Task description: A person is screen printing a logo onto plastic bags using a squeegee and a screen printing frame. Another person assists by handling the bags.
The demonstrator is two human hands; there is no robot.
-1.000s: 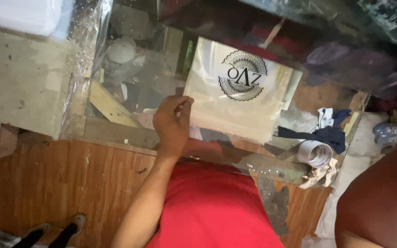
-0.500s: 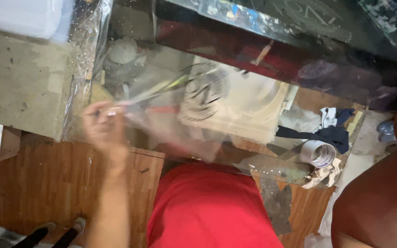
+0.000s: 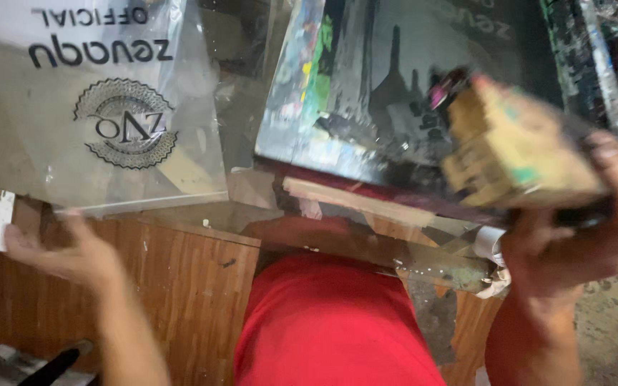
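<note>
Two hands in view, both ours. Left hand sits low at left, fingers spread apart, blurred, just under the bottom edge of a clear plastic bag w/ a round dark emblem printed on it; can't tell if fingertips touch the bag. Bag lies flat on the glass bench top, upper left. Right hand at right is clamped on a dark printed board, which is tilted, its lower edge over the bench. A tan wooden block w/ paint smears sits against the board, just above that hand; blurred. Wood-grain bench front below, red cloth at centre bottom.
</note>
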